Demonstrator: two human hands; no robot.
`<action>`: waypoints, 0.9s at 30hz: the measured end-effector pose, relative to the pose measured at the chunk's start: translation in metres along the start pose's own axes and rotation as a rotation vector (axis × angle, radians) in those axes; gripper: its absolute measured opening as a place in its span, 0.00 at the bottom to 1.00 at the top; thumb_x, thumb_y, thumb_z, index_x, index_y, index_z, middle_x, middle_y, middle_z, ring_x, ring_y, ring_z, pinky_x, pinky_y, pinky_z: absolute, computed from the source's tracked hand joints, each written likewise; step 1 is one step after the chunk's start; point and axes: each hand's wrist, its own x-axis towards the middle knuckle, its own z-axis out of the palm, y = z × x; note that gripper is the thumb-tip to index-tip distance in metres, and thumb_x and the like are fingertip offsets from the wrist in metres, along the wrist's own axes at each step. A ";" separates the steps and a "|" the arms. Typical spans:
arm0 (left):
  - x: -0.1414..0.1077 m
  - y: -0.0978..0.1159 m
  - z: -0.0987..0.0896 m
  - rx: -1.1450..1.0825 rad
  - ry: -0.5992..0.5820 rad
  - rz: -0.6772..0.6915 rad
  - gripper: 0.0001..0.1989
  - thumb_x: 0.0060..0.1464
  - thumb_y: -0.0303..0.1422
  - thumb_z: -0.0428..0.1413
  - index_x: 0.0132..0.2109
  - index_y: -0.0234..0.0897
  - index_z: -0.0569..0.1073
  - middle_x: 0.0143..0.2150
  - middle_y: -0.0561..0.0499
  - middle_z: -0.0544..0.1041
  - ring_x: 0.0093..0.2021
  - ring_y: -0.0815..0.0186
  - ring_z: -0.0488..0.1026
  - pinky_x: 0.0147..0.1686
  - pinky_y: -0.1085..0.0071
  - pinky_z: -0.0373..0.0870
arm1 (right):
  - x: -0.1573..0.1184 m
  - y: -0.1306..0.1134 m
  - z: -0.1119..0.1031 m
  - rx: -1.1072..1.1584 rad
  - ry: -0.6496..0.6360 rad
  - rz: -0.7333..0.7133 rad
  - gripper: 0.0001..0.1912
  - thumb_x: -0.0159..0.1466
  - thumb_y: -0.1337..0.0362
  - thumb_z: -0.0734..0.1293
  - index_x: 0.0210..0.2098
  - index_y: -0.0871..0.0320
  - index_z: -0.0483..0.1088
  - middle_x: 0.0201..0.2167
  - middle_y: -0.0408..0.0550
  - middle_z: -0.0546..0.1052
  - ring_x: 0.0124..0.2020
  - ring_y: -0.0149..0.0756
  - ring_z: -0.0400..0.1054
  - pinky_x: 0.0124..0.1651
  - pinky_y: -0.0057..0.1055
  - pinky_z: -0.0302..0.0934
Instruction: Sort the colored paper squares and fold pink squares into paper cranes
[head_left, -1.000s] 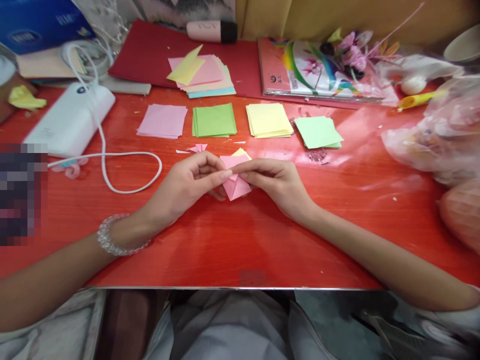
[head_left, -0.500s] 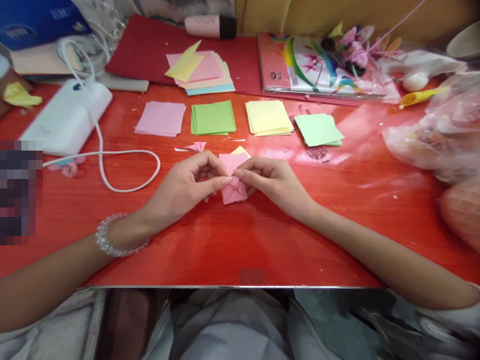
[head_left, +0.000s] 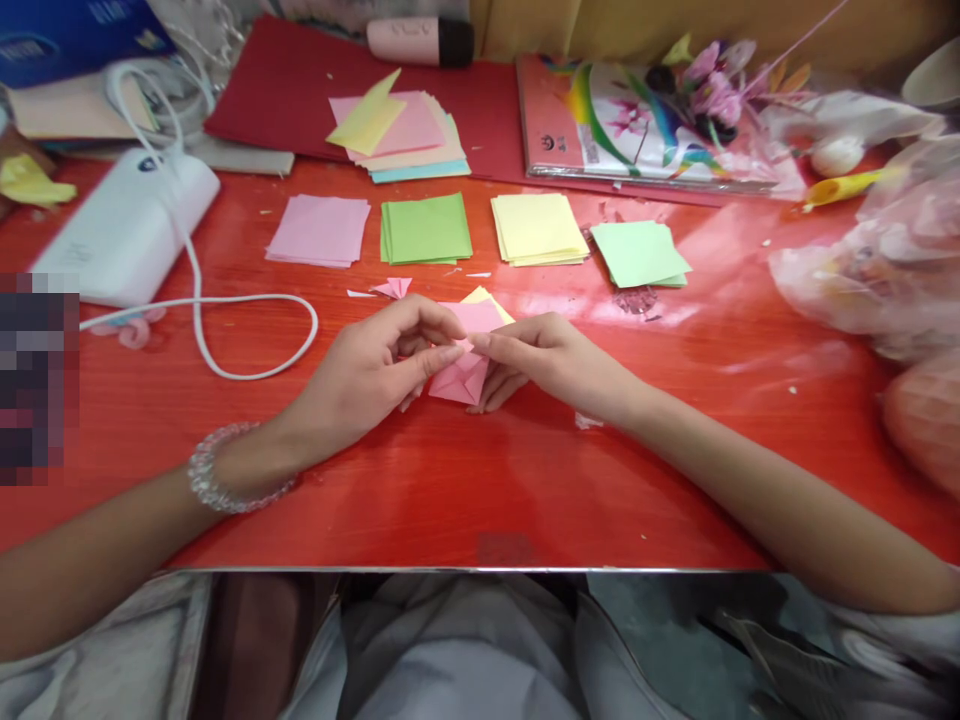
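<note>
A pink origami paper [head_left: 459, 382] with crossing creases on its near part is held between both hands above the red table. My left hand [head_left: 382, 360] pinches its left side between thumb and fingertips. On the other side, my right hand [head_left: 555, 358] pinches the same paper close to the left thumb, with the lower fingers curled beneath. The fingers cover the middle of the paper. Just behind it a yellow paper [head_left: 487, 298] pokes out, mostly hidden. A small folded pink piece [head_left: 394, 288] lies beyond my left hand.
Stacks of square paper lie in a row: mauve [head_left: 319, 230], green [head_left: 426, 228], yellow [head_left: 538, 230] and mint [head_left: 640, 253]. A white power bank [head_left: 135, 220] with a looped cable [head_left: 259, 376] is at left. Plastic bags [head_left: 847, 270] lie at right.
The pink paper has tilted and shifted slightly left at its near end. My right hand's lower fingers have spread lower beside it. More of the yellow paper shows.
</note>
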 end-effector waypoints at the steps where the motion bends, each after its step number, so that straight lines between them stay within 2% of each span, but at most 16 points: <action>1: 0.000 0.000 0.000 0.001 -0.004 0.000 0.09 0.54 0.37 0.57 0.39 0.37 0.71 0.29 0.55 0.71 0.22 0.76 0.65 0.20 0.80 0.63 | 0.000 0.000 -0.001 -0.002 -0.019 0.006 0.18 0.59 0.52 0.67 0.24 0.63 0.70 0.20 0.45 0.75 0.25 0.31 0.74 0.30 0.24 0.71; 4: 0.000 0.001 0.001 -0.065 -0.008 -0.045 0.08 0.55 0.35 0.56 0.40 0.37 0.70 0.29 0.55 0.72 0.23 0.75 0.67 0.23 0.79 0.66 | 0.001 0.001 -0.003 0.007 -0.035 -0.002 0.17 0.57 0.53 0.69 0.26 0.63 0.71 0.21 0.45 0.76 0.25 0.31 0.74 0.31 0.24 0.72; 8: 0.003 0.003 0.001 -0.158 0.058 -0.096 0.10 0.52 0.34 0.58 0.42 0.37 0.71 0.36 0.52 0.74 0.23 0.75 0.68 0.24 0.78 0.67 | 0.003 0.007 -0.003 0.112 0.058 -0.062 0.17 0.56 0.53 0.70 0.27 0.63 0.72 0.23 0.46 0.77 0.26 0.31 0.74 0.32 0.26 0.72; 9: 0.003 0.004 0.001 -0.151 0.072 -0.110 0.11 0.51 0.35 0.58 0.42 0.37 0.71 0.35 0.52 0.73 0.22 0.76 0.66 0.22 0.78 0.66 | 0.003 0.009 -0.003 0.133 0.084 -0.078 0.17 0.56 0.53 0.70 0.28 0.63 0.71 0.24 0.46 0.77 0.26 0.31 0.74 0.32 0.27 0.72; 11: 0.004 0.004 -0.001 -0.113 0.056 -0.149 0.12 0.52 0.37 0.58 0.42 0.36 0.73 0.27 0.54 0.71 0.20 0.76 0.63 0.18 0.79 0.61 | 0.003 0.011 -0.001 0.154 0.114 -0.103 0.17 0.56 0.52 0.70 0.28 0.63 0.71 0.24 0.45 0.77 0.25 0.29 0.73 0.33 0.26 0.71; 14: 0.004 0.004 -0.004 -0.076 -0.032 -0.191 0.11 0.53 0.39 0.56 0.38 0.36 0.75 0.18 0.57 0.65 0.18 0.75 0.61 0.17 0.79 0.57 | 0.003 0.013 0.000 0.175 0.135 -0.139 0.18 0.55 0.52 0.70 0.26 0.63 0.70 0.23 0.44 0.75 0.24 0.28 0.72 0.32 0.25 0.71; 17: 0.004 0.005 -0.007 -0.072 -0.088 -0.219 0.10 0.52 0.39 0.57 0.34 0.36 0.74 0.17 0.57 0.66 0.17 0.75 0.62 0.17 0.79 0.58 | 0.004 0.014 0.001 0.193 0.158 -0.167 0.18 0.56 0.51 0.69 0.26 0.63 0.70 0.23 0.44 0.75 0.25 0.29 0.72 0.32 0.26 0.70; 21: 0.004 0.007 -0.007 -0.057 -0.076 -0.222 0.10 0.52 0.38 0.57 0.30 0.35 0.73 0.17 0.56 0.66 0.18 0.75 0.61 0.17 0.80 0.57 | 0.004 0.013 -0.001 0.170 0.154 -0.139 0.17 0.56 0.53 0.70 0.28 0.63 0.72 0.24 0.45 0.76 0.26 0.29 0.72 0.34 0.27 0.71; 27: 0.004 0.006 -0.005 -0.006 -0.079 -0.206 0.11 0.52 0.39 0.57 0.30 0.36 0.74 0.16 0.57 0.64 0.17 0.75 0.59 0.16 0.79 0.55 | 0.003 0.009 -0.004 0.090 0.095 -0.079 0.15 0.55 0.55 0.71 0.29 0.63 0.74 0.26 0.46 0.77 0.27 0.31 0.74 0.35 0.28 0.73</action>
